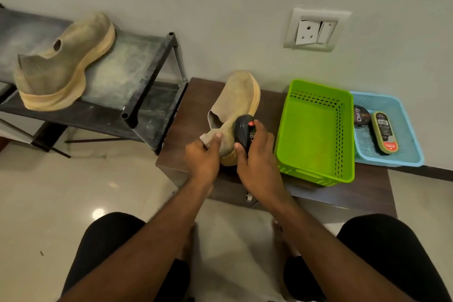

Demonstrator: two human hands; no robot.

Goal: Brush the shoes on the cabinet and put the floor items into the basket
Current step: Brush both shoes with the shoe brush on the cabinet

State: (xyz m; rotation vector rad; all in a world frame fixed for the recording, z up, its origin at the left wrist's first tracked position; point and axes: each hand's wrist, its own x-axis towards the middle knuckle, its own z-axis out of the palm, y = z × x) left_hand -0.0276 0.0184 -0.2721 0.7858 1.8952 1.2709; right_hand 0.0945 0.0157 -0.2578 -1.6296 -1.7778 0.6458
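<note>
Tan knit fabric covered the shoe (pixel 235 105) that stood on the dark brown wooden surface (pixel 362 191), its toe pointing toward the wall and its heel toward the person. Both bare forearms reached forward from between the person's knees and met at that shoe's heel. The left hand (pixel 202 158) gripped the heel collar, thumb on top of the fabric and fingers curled beneath. The right hand (pixel 255 157) was wrapped around a black brush (pixel 242 133) with a red spot on its top end, thumb on the brush's near side, and held it upright against the right side of the shoe's heel.

Just to the right of the shoe, on the same surface, sat a green basket (pixel 316 174). Beyond the basket, touching its far right side, lay a blue tray (pixel 392 160) holding a round polish tin (pixel 360 116) and a second brush (pixel 383 131), side by side.

To the left of the shoe and higher up, a dark metal rack (pixel 137 66) carried a second tan shoe (pixel 63 66) on its dusty top shelf, well apart from the hands. On the wall above the basket was a white socket plate (pixel 316 29).
</note>
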